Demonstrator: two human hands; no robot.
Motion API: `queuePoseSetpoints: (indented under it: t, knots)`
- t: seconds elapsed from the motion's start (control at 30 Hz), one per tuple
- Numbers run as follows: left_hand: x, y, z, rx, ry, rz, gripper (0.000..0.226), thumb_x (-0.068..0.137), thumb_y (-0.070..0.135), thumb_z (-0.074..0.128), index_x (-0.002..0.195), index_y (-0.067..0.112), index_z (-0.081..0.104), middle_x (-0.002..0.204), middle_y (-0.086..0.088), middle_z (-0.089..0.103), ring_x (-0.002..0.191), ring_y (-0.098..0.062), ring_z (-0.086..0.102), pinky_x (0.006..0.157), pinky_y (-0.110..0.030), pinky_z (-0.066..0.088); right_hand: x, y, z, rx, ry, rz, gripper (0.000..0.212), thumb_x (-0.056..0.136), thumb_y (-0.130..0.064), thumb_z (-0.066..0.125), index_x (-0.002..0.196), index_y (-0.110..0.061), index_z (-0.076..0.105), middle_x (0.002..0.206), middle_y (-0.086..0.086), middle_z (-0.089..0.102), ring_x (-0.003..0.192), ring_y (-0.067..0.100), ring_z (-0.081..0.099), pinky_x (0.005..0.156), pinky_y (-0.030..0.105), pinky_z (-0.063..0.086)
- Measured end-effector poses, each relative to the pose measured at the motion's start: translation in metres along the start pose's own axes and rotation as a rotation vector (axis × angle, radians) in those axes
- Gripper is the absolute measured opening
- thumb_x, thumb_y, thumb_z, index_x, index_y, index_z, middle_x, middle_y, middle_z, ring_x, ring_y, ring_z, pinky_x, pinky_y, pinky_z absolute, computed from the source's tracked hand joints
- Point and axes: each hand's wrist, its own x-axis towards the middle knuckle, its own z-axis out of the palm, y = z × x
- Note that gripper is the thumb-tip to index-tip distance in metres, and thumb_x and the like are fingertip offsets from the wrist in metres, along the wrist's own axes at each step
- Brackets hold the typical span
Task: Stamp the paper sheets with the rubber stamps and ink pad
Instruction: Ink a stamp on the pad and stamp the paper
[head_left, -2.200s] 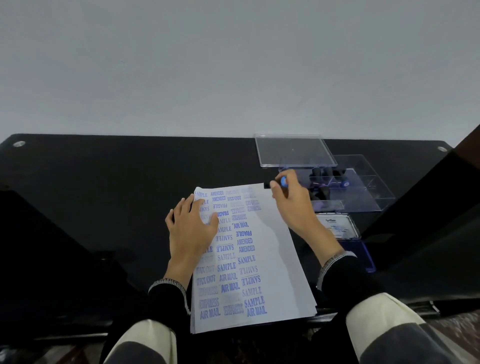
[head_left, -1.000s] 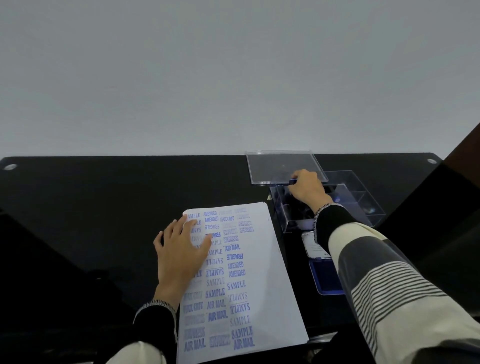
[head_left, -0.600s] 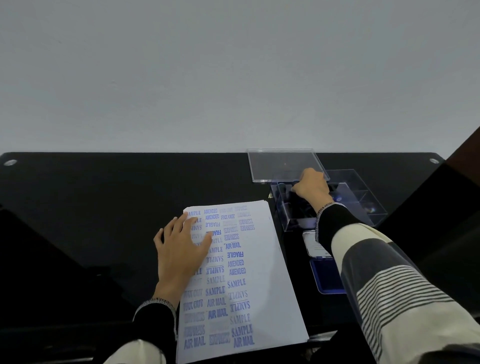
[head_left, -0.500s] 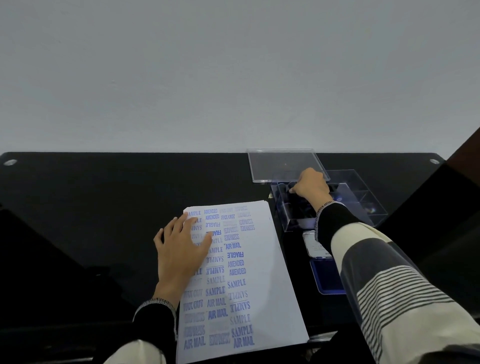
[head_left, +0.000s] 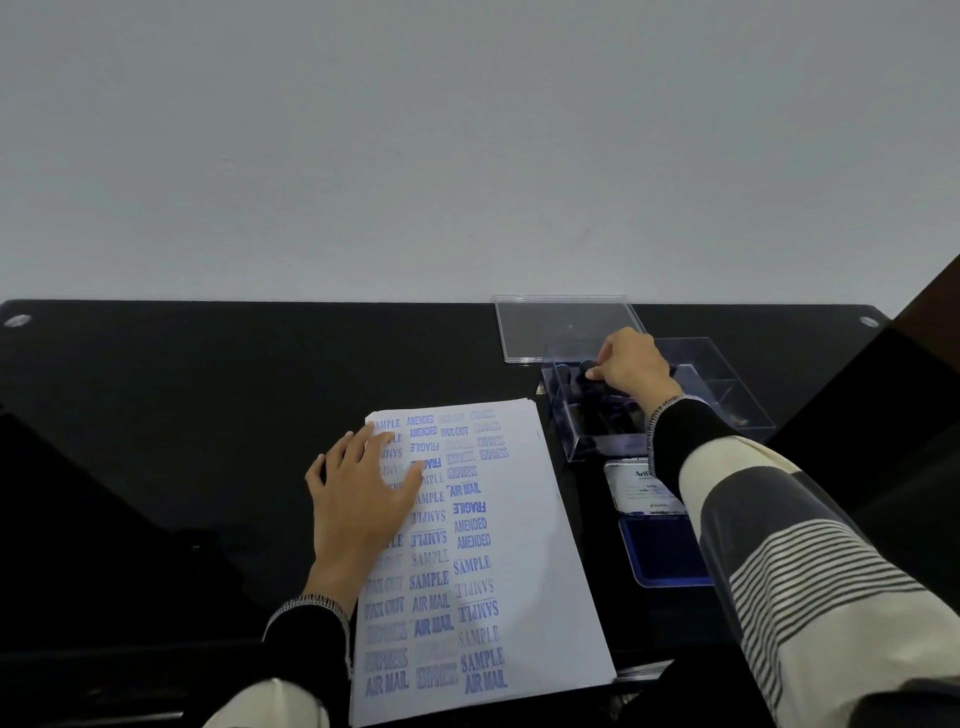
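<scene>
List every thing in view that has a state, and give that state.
Paper stack: flat on table, top sheet partly stamped.
Ink pad: open, lid folded back.
Stamp box: open, stamps inside.
Box lid: off, lying behind box.
Left hand: flat on paper.
Right hand: in box, gripping a stamp.

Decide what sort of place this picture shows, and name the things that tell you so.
Probably an office-style desk set up for paperwork: a glossy black table against a plain wall, a stack of paper sheets covered in blue stamp marks, an open blue ink pad, and a clear box of stamps.
</scene>
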Motion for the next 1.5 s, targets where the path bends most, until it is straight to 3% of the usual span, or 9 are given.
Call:
queuePoseSetpoints:
  t: [0.2, 0.33, 0.47, 0.83, 1.0, 1.2, 1.33, 1.4, 1.5]
  knots:
    - [0.0, -0.001, 0.0, -0.002, -0.001, 0.0, 0.059, 0.088, 0.061, 0.047, 0.138, 0.03, 0.045, 0.151, 0.007, 0.035, 0.142, -0.015, 0.025, 0.116, -0.044, 0.014, 0.0, -0.001, 0.007, -0.038, 0.038, -0.006, 0.034, 0.082, -0.026, 0.076, 0.106, -0.006, 0.063, 0.106, 0.016, 0.066, 0.098, 0.033, 0.063, 0.076, 0.037, 0.049]
    - [0.0, -0.001, 0.0, -0.007, 0.002, 0.002, 0.059, 0.088, 0.061, 0.047, 0.138, 0.029, 0.046, 0.151, 0.007, 0.035, 0.141, -0.015, 0.026, 0.116, -0.045, 0.014, 0.007, 0.002, 0.005, -0.007, -0.023, -0.004, 0.031, 0.081, -0.026, 0.076, 0.1, -0.003, 0.068, 0.1, 0.017, 0.068, 0.093, 0.033, 0.064, 0.083, 0.04, 0.054]
    - [0.0, -0.001, 0.001, -0.001, -0.002, -0.001, 0.059, 0.088, 0.062, 0.047, 0.138, 0.03, 0.045, 0.151, 0.006, 0.035, 0.141, -0.016, 0.026, 0.116, -0.045, 0.015, 0.012, 0.008, -0.003, 0.026, 0.15, 0.007, 0.018, 0.086, -0.013, 0.067, 0.099, -0.002, 0.068, 0.105, 0.021, 0.065, 0.098, 0.038, 0.062, 0.081, 0.041, 0.052]
    - [0.001, 0.0, 0.002, -0.003, 0.004, -0.002, 0.059, 0.088, 0.06, 0.049, 0.137, 0.028, 0.046, 0.15, 0.005, 0.037, 0.141, -0.016, 0.027, 0.116, -0.045, 0.016, 0.005, 0.007, 0.009, -0.329, 0.168, 0.144, 0.04, 0.085, -0.019, 0.067, 0.119, -0.003, 0.056, 0.124, 0.022, 0.053, 0.119, 0.034, 0.042, 0.087, 0.039, 0.044]
    - [0.0, 0.0, 0.0, -0.016, 0.002, 0.001, 0.058, 0.088, 0.06, 0.048, 0.137, 0.029, 0.046, 0.15, 0.006, 0.037, 0.141, -0.016, 0.027, 0.116, -0.045, 0.015, 0.005, 0.006, 0.009, -0.212, 0.156, 0.198, 0.04, 0.085, -0.017, 0.064, 0.12, 0.0, 0.054, 0.128, 0.023, 0.049, 0.121, 0.036, 0.039, 0.089, 0.042, 0.044]
    - [0.0, 0.0, 0.001, -0.05, 0.034, 0.043, 0.046, 0.088, 0.053, 0.056, 0.127, 0.027, 0.056, 0.144, 0.005, 0.044, 0.138, -0.016, 0.031, 0.114, -0.044, 0.019, -0.008, 0.008, 0.006, 0.064, 0.266, 0.065, 0.038, 0.086, -0.024, 0.063, 0.111, 0.003, 0.055, 0.126, 0.022, 0.044, 0.116, 0.038, 0.043, 0.086, 0.043, 0.044]
    - [-0.004, 0.005, -0.001, 0.005, 0.13, 0.208, 0.015, 0.088, 0.039, 0.063, 0.097, 0.027, 0.067, 0.108, 0.008, 0.063, 0.104, -0.014, 0.053, 0.097, -0.038, 0.035, -0.035, 0.01, -0.009, 0.545, 0.34, -0.004, 0.02, 0.084, -0.015, 0.063, 0.099, -0.004, 0.055, 0.103, 0.012, 0.056, 0.085, 0.022, 0.05, 0.069, 0.028, 0.038]
    - [-0.006, 0.008, -0.005, 0.069, 0.164, 0.246, 0.012, 0.09, 0.036, 0.061, 0.093, 0.026, 0.068, 0.095, 0.009, 0.064, 0.087, -0.013, 0.056, 0.088, -0.035, 0.038, -0.052, 0.015, -0.012, 0.729, 0.324, -0.003, 0.015, 0.084, -0.012, 0.062, 0.094, -0.008, 0.051, 0.091, 0.008, 0.059, 0.076, 0.02, 0.052, 0.061, 0.026, 0.04]
    - [-0.011, 0.023, -0.013, 0.22, 0.096, 0.228, 0.017, 0.095, 0.035, 0.051, 0.101, 0.025, 0.064, 0.096, 0.008, 0.061, 0.086, -0.011, 0.056, 0.089, -0.034, 0.04, -0.079, 0.03, -0.015, 0.932, 0.276, 0.022, 0.017, 0.086, -0.008, 0.063, 0.096, -0.014, 0.05, 0.095, 0.01, 0.065, 0.077, 0.019, 0.063, 0.072, 0.032, 0.056]
